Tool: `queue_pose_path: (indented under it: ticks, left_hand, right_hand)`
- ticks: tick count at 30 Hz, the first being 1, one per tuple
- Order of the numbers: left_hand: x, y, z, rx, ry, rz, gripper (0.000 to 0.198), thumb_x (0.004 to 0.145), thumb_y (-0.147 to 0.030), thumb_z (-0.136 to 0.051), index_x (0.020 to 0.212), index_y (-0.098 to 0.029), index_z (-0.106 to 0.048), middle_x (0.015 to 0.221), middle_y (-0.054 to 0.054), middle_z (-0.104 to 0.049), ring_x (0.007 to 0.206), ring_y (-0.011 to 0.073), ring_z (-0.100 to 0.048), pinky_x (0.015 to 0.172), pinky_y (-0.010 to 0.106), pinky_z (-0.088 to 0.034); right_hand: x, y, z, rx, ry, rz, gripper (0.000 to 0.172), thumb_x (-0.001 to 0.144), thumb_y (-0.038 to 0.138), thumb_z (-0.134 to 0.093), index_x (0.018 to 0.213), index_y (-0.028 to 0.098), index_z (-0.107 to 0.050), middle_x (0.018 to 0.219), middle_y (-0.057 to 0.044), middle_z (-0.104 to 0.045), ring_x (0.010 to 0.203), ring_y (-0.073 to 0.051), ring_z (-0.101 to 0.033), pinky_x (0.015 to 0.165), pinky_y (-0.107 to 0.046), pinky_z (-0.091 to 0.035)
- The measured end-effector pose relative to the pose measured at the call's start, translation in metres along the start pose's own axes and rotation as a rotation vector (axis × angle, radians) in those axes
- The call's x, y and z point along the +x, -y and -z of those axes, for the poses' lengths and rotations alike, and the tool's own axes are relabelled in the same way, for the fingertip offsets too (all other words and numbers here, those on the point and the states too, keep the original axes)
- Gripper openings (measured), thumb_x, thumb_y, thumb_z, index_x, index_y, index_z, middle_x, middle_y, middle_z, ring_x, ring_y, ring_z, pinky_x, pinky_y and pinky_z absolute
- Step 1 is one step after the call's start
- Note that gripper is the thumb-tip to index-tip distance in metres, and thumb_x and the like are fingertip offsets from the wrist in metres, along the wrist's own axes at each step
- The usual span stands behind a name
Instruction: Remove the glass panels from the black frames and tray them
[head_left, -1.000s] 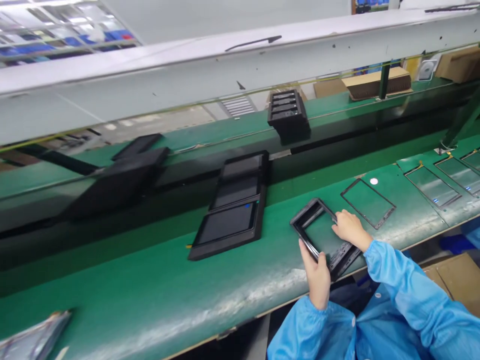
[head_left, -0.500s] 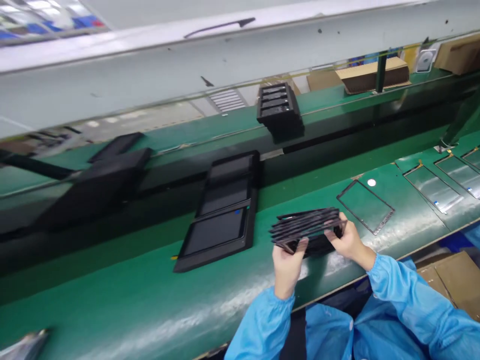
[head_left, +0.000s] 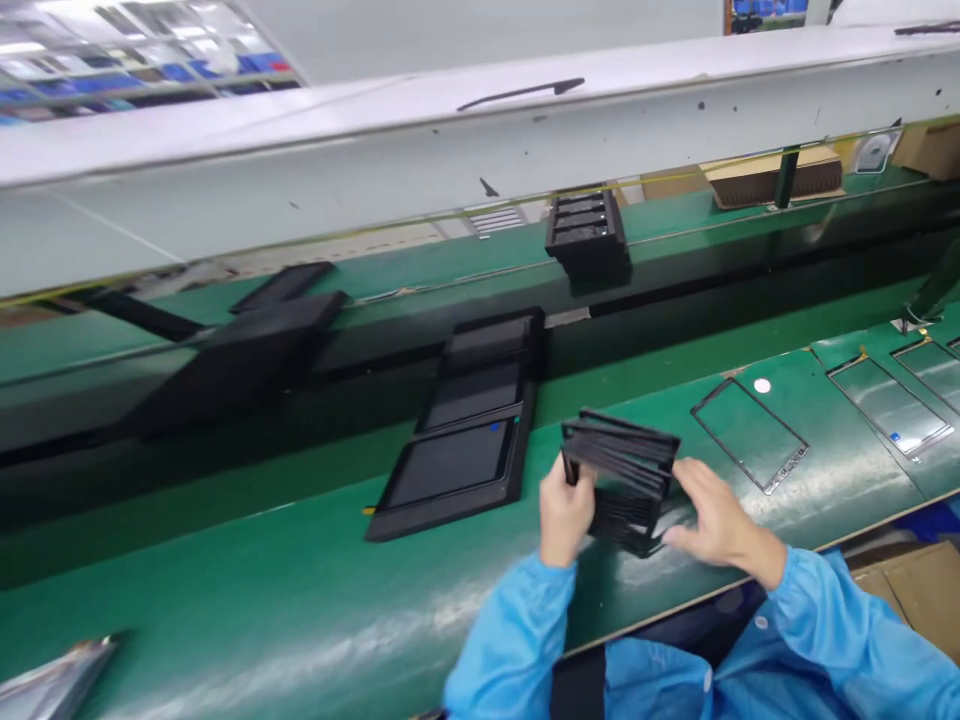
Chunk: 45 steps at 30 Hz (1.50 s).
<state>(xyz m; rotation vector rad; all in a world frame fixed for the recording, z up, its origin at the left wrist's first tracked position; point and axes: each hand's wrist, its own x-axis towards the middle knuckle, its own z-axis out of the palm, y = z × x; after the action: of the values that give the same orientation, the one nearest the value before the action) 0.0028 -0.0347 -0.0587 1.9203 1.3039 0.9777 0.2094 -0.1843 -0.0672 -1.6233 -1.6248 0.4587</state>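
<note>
A stack of thin black rectangular frames (head_left: 622, 455) is raised above the green bench, tilted and slightly fanned. My left hand (head_left: 566, 512) is closed around its left end, with the fingers partly hidden behind the frames. At the stack's right side, my right hand (head_left: 709, 515) has its thumb and fingers apart; the fingertips are close to the frames' edges. One single black frame (head_left: 750, 435) lies flat on the bench to the right. Left of my hands rests a long black tray (head_left: 510, 480) holding dark screen panels (head_left: 450, 465), one with a blue tab.
Clear panels with dark borders (head_left: 892, 405) lie on the bench (head_left: 300, 590) at the right. A stack of black trays (head_left: 589, 235) stands on the far ledge. A white beam (head_left: 375, 180) crosses above. Cardboard (head_left: 915, 595) sits below the front edge.
The stack has turned, showing more of its open rectangular faces. My right hand has loosened from its right end and opened. The camera view has shifted slightly.
</note>
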Motion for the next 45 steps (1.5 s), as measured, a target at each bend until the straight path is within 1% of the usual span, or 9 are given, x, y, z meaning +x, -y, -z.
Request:
queue_pose_path:
  ticks: [4,9,17,21,25,32,38,41,45]
  left_hand:
    - [0.073,-0.003,0.024,0.125,0.342,-0.197,0.026,0.09,-0.05,-0.066,0.083,-0.026,-0.072,0.068,0.003,-0.07,0.066,0.0247,-0.066,0.071,0.032,-0.05]
    - [0.125,-0.022,-0.02,0.226,0.69,-0.467,0.017,0.076,-0.038,-0.08,0.067,-0.029,-0.068,0.066,0.004,-0.069,0.076,0.0267,-0.066,0.093,0.035,-0.05]
    - [0.09,-0.05,-0.105,0.132,0.943,-0.798,0.018,0.085,-0.014,-0.068,0.076,-0.029,-0.073,0.085,0.008,-0.074,0.095,0.0257,-0.07,0.118,0.04,-0.04]
    - [0.077,-0.061,-0.112,0.073,0.968,-0.861,0.028,0.086,-0.008,-0.062,0.079,-0.03,-0.078,0.092,0.009,-0.078,0.105,0.0265,-0.073,0.123,0.043,-0.039]
    - [0.078,-0.07,-0.096,0.038,0.926,-0.87,0.045,0.074,-0.003,-0.066,0.102,-0.034,-0.084,0.119,0.009,-0.08,0.137,0.0307,-0.064,0.131,0.049,-0.03]
    - [0.058,-0.065,-0.041,0.041,0.647,-0.653,0.055,0.088,-0.014,-0.06,0.139,-0.028,-0.075,0.152,0.011,-0.067,0.156,0.0358,-0.045,0.132,0.06,-0.026]
    - [0.006,-0.07,-0.023,-0.25,0.302,-0.229,0.033,0.097,-0.034,-0.062,0.12,-0.027,-0.084,0.13,0.01,-0.08,0.128,0.0333,-0.069,0.121,0.054,-0.049]
    - [-0.012,-0.083,-0.039,-0.538,0.373,0.015,0.032,0.094,-0.039,-0.069,0.118,-0.025,-0.085,0.129,0.012,-0.08,0.124,0.0338,-0.073,0.114,0.052,-0.055]
    - [-0.024,-0.111,-0.069,-0.854,0.512,0.219,0.045,0.088,-0.05,-0.079,0.125,-0.024,-0.083,0.138,0.015,-0.076,0.13,0.0374,-0.071,0.111,0.052,-0.056]
  right_hand:
    - [-0.013,-0.039,0.044,-0.32,0.0,-0.252,0.055,0.101,0.029,-0.063,0.153,0.015,-0.058,0.14,-0.023,-0.065,0.13,-0.038,-0.058,0.112,-0.055,-0.048]
    - [-0.027,-0.066,0.073,-0.563,0.058,-0.464,0.047,0.096,0.004,-0.055,0.14,0.014,-0.07,0.108,-0.018,-0.073,0.101,-0.03,-0.07,0.093,-0.039,-0.055]
    - [-0.059,-0.053,0.098,-0.656,0.057,-0.47,0.041,0.102,0.014,-0.051,0.135,0.025,-0.072,0.125,-0.009,-0.068,0.097,-0.02,-0.075,0.085,-0.028,-0.058]
    - [-0.061,-0.045,0.08,-0.719,0.075,-0.461,0.058,0.097,0.024,-0.066,0.155,0.023,-0.056,0.13,-0.014,-0.067,0.113,-0.03,-0.071,0.089,-0.037,-0.06]
    - [-0.056,-0.047,0.068,-0.773,0.096,-0.477,0.065,0.094,0.002,-0.052,0.156,0.021,-0.056,0.114,-0.016,-0.071,0.103,-0.032,-0.073,0.083,-0.039,-0.06]
    - [-0.05,-0.06,0.094,-0.691,0.06,-0.481,0.047,0.087,-0.001,-0.05,0.124,0.014,-0.074,0.097,-0.015,-0.072,0.086,-0.027,-0.073,0.078,-0.034,-0.056]
    - [-0.059,-0.043,0.155,-0.45,-0.126,-0.385,0.036,0.097,0.021,-0.042,0.118,0.019,-0.071,0.09,-0.007,-0.061,0.072,-0.02,-0.065,0.064,-0.03,-0.054]
    - [-0.071,-0.021,0.169,0.12,-0.201,-0.324,0.025,0.101,0.029,-0.042,0.101,0.024,-0.067,0.07,0.002,-0.048,0.05,-0.015,-0.047,0.049,-0.026,-0.043]
    - [-0.08,0.012,0.15,1.036,-0.049,-0.34,0.031,0.101,0.049,-0.053,0.081,0.026,-0.053,0.07,0.006,-0.043,0.038,-0.006,-0.015,0.036,-0.022,-0.021]
